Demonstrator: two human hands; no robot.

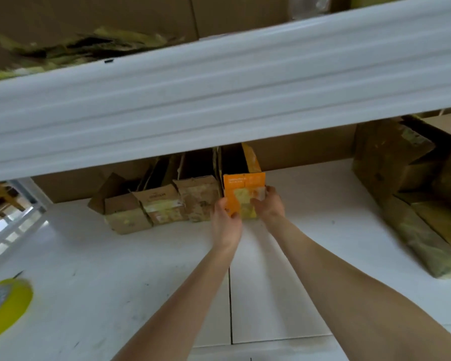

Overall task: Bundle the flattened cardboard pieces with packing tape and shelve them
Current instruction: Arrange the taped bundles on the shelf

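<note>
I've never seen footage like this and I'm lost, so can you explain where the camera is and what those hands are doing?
There is no machine here. This is one wide picture from a camera worn on a person's head, looking forward and down, so the two bare arms are the wearer's own. The left hand and right hand grip an orange cardboard bundle, upright on a white shelf at the right end of a row of brown bundles. A yellow tape roll lies at lower left, a cardboard stack sits at right, and the white beam above is the next shelf's edge.
</note>
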